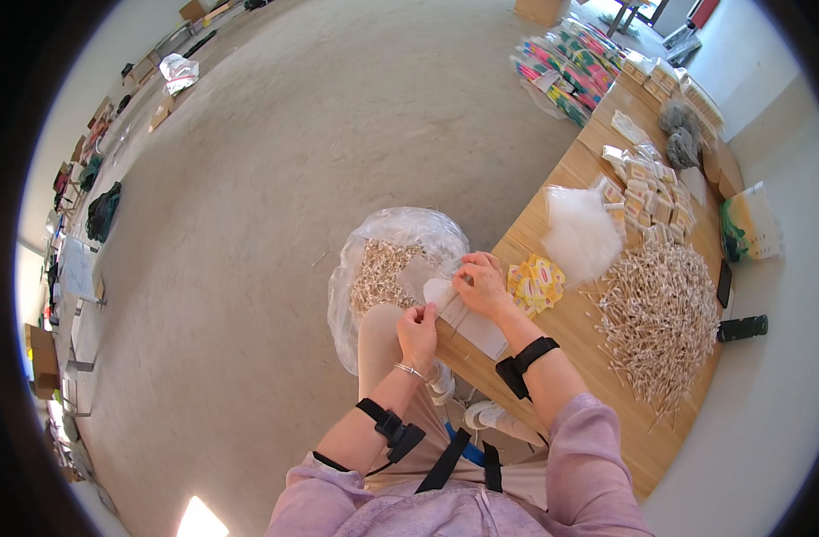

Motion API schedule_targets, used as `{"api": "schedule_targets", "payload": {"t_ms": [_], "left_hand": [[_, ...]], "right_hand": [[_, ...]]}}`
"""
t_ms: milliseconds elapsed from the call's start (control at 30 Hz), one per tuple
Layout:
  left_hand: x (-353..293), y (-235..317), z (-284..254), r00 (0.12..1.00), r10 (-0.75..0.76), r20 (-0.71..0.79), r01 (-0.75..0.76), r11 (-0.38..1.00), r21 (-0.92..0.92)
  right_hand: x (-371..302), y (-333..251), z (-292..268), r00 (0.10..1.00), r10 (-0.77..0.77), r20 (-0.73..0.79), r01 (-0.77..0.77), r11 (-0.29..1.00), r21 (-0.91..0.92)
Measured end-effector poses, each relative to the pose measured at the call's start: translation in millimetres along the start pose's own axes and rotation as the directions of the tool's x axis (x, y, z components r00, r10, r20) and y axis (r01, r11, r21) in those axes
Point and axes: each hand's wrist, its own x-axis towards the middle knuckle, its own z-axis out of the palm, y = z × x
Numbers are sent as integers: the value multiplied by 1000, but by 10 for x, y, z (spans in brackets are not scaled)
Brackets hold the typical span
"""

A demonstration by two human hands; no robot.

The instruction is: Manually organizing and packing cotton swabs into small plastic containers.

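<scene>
My left hand (416,338) is pinched closed at the near edge of a small clear plastic bag (418,274). Across from it, my right hand (483,285) has its fingers bent together on the bag's other side, by the table's edge. A white rounded piece (439,291) shows at the bag between both hands; whether it lies inside cannot be made out. Beneath my hands, white sheets (483,335) rest on the table corner. Right of my right hand is a heap of yellow printed cards (536,283), with a stack of clear bags (584,234) behind it.
Loose cotton swabs (661,313) are piled on the wooden table (517,234), with packed small boxes (646,192) farther back. A plastic-lined sack of swabs (382,273) stands on the floor beside my knee. A dark green cylinder (743,328) lies against the wall.
</scene>
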Motion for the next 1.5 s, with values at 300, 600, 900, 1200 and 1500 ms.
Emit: {"api": "schedule_targets", "payload": {"t_ms": [300, 600, 900, 1200, 1500], "left_hand": [[-49, 0, -27, 998, 57, -13, -57, 998, 34], [-168, 186, -124, 836, 548, 31, -451, 653, 608], [-252, 249, 266, 668, 467, 579, -703, 141, 697], [-1038, 257, 1009, 222, 398, 890, -971, 178, 162], [-1491, 30, 1815, 20, 379, 925, -992, 120, -28]], "right_hand": [[-32, 141, 75, 990, -125, -59, 127, 991, 33], [-487, -56, 70, 941, -149, -303, 84, 972, -219], [-1934, 784, -1043, 542, 215, -813, -665, 701, -258], [-3549, 1808, -2473, -219, 562, -798, -853, 287, 436], [-3010, 2096, -2205, 331, 432, -839, -621, 769, 151]]}}
